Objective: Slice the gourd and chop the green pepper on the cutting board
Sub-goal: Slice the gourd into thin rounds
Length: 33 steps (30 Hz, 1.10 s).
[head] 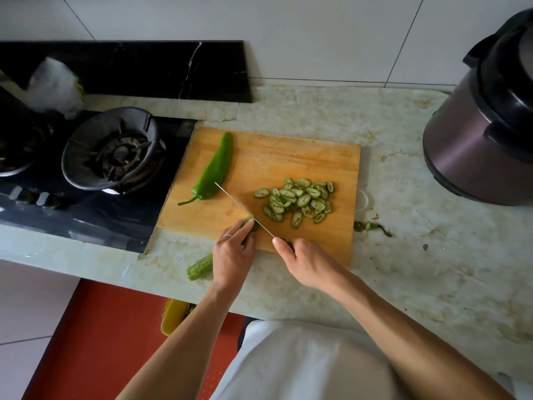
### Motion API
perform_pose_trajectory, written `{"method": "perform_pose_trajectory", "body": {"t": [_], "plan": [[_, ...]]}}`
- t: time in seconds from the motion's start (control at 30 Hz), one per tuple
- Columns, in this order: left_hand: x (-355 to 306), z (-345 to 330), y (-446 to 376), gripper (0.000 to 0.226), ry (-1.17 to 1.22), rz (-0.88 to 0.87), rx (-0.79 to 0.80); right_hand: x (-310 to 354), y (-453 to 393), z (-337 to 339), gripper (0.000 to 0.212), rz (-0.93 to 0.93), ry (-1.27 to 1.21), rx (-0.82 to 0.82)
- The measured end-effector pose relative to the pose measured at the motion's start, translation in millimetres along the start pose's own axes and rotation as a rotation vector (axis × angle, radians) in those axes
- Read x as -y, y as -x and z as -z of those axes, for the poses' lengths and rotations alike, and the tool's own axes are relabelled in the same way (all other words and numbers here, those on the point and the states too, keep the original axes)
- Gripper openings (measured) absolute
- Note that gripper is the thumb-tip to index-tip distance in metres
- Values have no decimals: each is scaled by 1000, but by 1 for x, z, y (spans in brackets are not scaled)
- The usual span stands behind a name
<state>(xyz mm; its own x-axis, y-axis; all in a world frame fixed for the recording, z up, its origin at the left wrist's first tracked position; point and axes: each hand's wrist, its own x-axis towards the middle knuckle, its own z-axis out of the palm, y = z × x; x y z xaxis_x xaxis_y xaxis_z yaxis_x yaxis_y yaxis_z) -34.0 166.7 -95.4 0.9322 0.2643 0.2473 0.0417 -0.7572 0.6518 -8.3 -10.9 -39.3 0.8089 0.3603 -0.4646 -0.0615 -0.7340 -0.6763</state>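
A wooden cutting board [288,157] lies on the marble counter. A whole green pepper [215,170] rests on its left side. A pile of gourd slices [300,200] sits on the right part of the board. My left hand [233,255] holds the gourd [200,268], whose uncut end sticks out over the counter toward me; its cut end [250,222] meets the blade. My right hand [302,261] grips the handle of a knife [242,207], its blade edge-on beside my left fingertips.
A gas stove [112,151] with a burner sits left of the board. A purple pressure cooker [484,122] stands at the right. Gourd trimmings [370,226] lie on the counter right of the board. The counter's front edge runs below my hands.
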Motion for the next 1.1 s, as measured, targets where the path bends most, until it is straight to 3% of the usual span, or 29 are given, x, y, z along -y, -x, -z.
{"method": "perform_pose_trajectory", "body": {"t": [0.17, 0.4, 1.1], "plan": [[3, -2, 2, 32, -17, 38, 10, -7, 6, 12, 65, -113, -235, -11], [4, -3, 3, 32, 35, 57, -8, 8, 18, 19, 63, 8, -79, -43], [6, -6, 2, 34, -34, 7, -15, 19, 9, 5, 61, -60, 19, -4]]}}
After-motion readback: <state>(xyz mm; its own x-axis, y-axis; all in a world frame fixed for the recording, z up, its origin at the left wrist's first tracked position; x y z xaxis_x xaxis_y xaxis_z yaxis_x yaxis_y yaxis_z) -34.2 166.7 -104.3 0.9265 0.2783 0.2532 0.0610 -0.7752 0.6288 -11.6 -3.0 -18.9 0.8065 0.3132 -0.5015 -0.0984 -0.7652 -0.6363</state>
